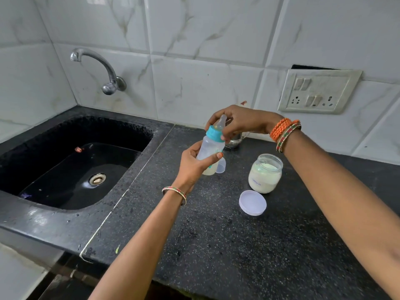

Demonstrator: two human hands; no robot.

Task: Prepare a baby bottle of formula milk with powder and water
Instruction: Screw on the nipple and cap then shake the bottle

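A clear baby bottle (211, 148) with a teal collar (214, 133) and a silicone teat is held tilted above the black counter (216, 234). My left hand (194, 167) grips the bottle's lower body; pale liquid shows at its bottom. My right hand (238, 122) closes its fingers around the teal collar and teat. An open jar of white powder (265, 174) stands to the right, its white lid (252, 202) lying flat in front of it. A clear bottle cap (221, 166) sits just behind my left thumb.
A black sink (71, 161) with a drain is sunk into the counter on the left, under a wall tap (101, 68). A small steel vessel (234, 141) stands behind the bottle by the tiled wall. A switch and socket plate (316, 92) is on the wall at right.
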